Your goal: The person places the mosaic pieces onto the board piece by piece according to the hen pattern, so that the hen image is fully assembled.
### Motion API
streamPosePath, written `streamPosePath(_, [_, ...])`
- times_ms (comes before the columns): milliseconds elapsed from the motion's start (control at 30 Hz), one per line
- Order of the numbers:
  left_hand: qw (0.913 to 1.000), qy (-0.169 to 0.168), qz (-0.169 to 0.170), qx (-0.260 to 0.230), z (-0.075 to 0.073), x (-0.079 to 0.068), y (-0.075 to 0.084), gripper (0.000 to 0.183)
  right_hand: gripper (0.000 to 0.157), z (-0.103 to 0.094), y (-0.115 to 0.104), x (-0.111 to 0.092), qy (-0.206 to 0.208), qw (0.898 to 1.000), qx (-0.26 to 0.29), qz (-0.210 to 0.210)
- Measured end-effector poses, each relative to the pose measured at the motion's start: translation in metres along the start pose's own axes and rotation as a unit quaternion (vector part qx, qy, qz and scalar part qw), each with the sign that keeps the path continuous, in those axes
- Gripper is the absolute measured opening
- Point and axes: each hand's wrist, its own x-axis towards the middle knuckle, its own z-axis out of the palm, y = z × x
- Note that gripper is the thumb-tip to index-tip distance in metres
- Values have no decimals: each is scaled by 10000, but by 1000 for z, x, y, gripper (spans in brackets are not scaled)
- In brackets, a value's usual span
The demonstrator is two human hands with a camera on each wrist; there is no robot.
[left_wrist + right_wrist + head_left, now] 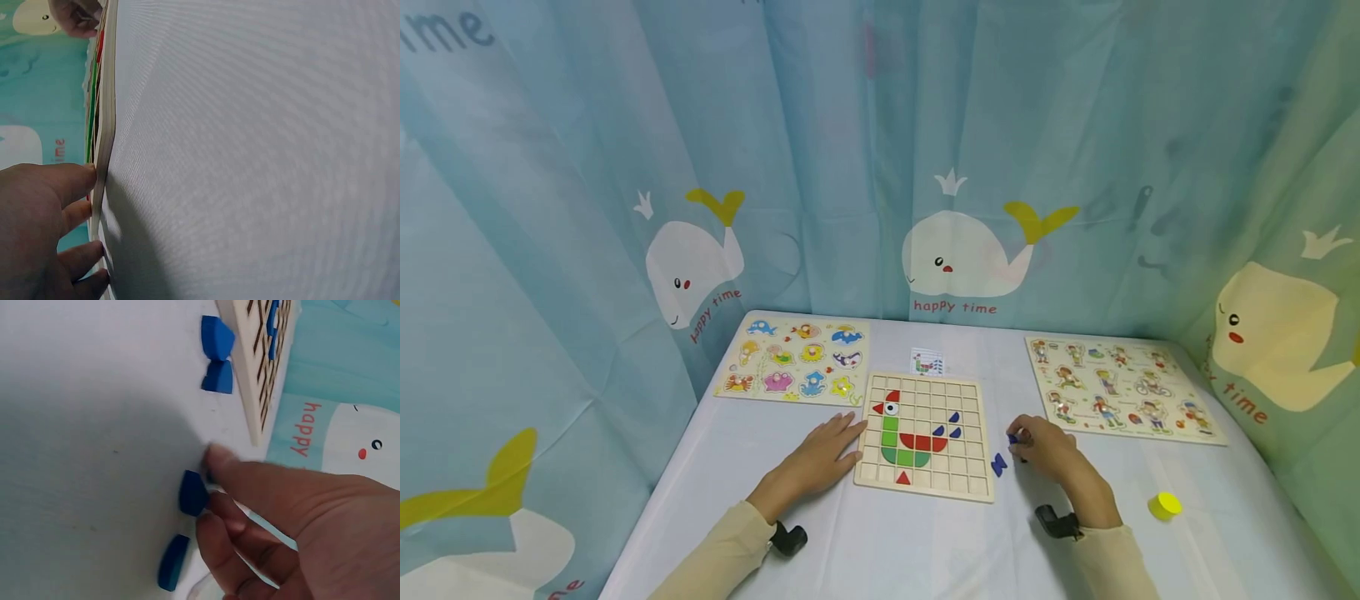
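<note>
A wooden grid board (pixel 958 483) lies in the middle of the table, with red, green and blue pieces forming a bird. My left hand (pixel 820 454) rests along its left edge, fingers extended; the left wrist view shows the fingertips at the board's side (pixel 107 125). To the right of the board, my right hand (pixel 1047 448) pinches a small blue piece between thumb and index finger, mostly hidden by them. Right beside those fingertips lies another blue piece (pixel 194 494), and a further blue piece (pixel 174 562) is under the hand. Two blue pieces (pixel 998 465) lie by the board's right edge.
A small pattern card (pixel 927 362) lies behind the board. The sea-animal puzzle (pixel 793 358) is at the back left, and a puzzle with figures (pixel 1123 387) at the back right. A yellow cylinder (pixel 1165 506) stands at the right. Whale-print curtains (pixel 835 167) surround the table.
</note>
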Motion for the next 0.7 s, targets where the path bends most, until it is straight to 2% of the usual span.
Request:
streamPosePath(267, [10000, -3, 3, -20, -1, 0, 1, 57, 23, 10, 1, 2, 138, 9996, 104, 205])
streamPosePath(433, [10000, -8, 19, -18, -2, 0, 1, 57, 22, 13, -1, 1, 330, 9992, 94, 185])
streamPosePath(700, [10000, -12, -19, -11, -1, 0, 2, 57, 24, 22, -30, -5, 743, 9970, 128, 185])
